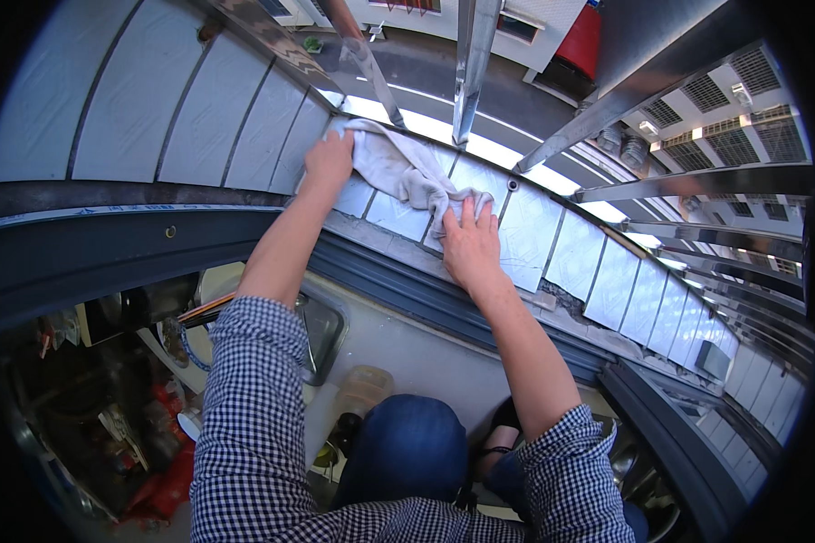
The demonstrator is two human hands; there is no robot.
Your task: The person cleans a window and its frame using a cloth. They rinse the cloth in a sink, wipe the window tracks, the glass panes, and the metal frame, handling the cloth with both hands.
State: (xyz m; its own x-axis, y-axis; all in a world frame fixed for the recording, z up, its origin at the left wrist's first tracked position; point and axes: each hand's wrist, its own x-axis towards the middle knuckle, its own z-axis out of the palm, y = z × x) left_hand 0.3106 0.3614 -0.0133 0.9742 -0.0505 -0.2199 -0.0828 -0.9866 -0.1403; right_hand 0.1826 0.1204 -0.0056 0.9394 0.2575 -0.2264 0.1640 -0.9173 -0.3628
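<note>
A damp-looking white cloth (401, 163) lies stretched and crumpled over the white-tiled ledge (530, 231) outside the window. At its far left end, my left hand (329, 161) grips it in the corner by the tiled side wall (210, 115). My right hand (472, 237) bears down on the bunched right end, fingers spread and hooked over the fabric. Both forearms reach across the dark window track (394, 278). Folds hide part of the tiles and the tips of my left fingers.
Metal bars (472, 75) rise along the ledge's outer edge, with a street (421, 61) below. Broken mortar (570, 298) borders the inner side. Inside are a sink (322, 332), a plastic container (367, 387), my bent knee (407, 448) and a sliding sash frame (672, 434).
</note>
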